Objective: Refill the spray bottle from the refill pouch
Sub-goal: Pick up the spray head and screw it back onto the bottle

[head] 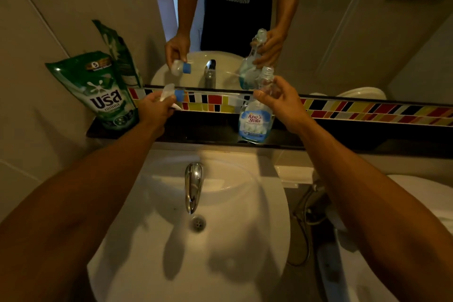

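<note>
A clear spray bottle (255,120) with a blue "King's Stella" label stands on the dark ledge (208,127) under the mirror, its neck uncapped. My right hand (282,103) grips the bottle's neck. My left hand (154,110) holds the white spray head (171,94) with its blue collar, lifted off to the left of the bottle; its thin dip tube runs toward the bottle. A green refill pouch (103,91) leans upright against the wall at the ledge's left end, apart from both hands.
A white sink basin (245,240) with a chrome tap (193,186) lies below the ledge. A multicoloured tile strip (367,110) runs along the mirror's base. The mirror (343,32) reflects me and the bottle. A toilet and hose sit at the right.
</note>
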`<state>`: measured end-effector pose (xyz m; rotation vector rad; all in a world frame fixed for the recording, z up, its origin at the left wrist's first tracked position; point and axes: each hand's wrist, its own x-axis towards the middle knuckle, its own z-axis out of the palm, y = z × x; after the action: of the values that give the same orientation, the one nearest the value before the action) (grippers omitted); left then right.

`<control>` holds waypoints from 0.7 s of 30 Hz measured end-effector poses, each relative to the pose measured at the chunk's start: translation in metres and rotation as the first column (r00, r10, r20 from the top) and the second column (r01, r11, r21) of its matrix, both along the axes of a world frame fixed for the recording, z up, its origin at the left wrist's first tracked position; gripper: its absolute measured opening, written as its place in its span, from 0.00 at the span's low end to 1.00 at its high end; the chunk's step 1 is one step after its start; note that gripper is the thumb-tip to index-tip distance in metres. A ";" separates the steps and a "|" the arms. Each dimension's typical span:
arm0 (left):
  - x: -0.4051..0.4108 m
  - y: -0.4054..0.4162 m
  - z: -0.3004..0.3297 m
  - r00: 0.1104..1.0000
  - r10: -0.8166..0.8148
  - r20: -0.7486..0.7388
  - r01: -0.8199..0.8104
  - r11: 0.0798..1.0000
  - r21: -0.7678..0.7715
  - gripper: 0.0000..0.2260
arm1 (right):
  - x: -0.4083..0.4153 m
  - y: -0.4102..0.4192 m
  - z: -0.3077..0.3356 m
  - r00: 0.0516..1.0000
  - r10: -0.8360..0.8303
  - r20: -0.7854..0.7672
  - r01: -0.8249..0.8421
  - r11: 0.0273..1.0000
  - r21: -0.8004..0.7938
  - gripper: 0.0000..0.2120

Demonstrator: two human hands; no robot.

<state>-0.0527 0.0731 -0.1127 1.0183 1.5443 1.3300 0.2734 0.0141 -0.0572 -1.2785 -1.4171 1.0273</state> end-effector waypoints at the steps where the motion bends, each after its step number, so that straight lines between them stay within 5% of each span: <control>1: -0.003 0.000 0.009 0.999 0.007 0.038 -0.007 1.000 -0.008 0.14 | 0.003 -0.005 0.003 1.000 -0.001 0.003 0.001 1.000 -0.005 0.17; 6: -0.007 -0.006 0.052 0.986 0.013 0.169 -0.017 1.000 0.018 0.16 | 0.012 -0.029 0.008 0.999 0.000 0.044 0.002 0.998 -0.062 0.19; 13: -0.014 -0.005 0.101 0.983 -0.018 0.184 -0.005 0.992 0.126 0.04 | 0.014 -0.056 0.009 0.986 -0.008 0.164 0.030 0.991 -0.129 0.23; 21: -0.022 -0.010 0.124 0.967 -0.161 0.196 0.132 0.980 0.151 0.12 | 0.003 -0.069 0.009 0.969 0.012 0.247 0.023 0.990 -0.137 0.20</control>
<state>-0.0747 0.0627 0.0113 1.0214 1.2129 1.4045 0.2768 -0.0552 -0.0486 -1.5553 -1.5481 1.0035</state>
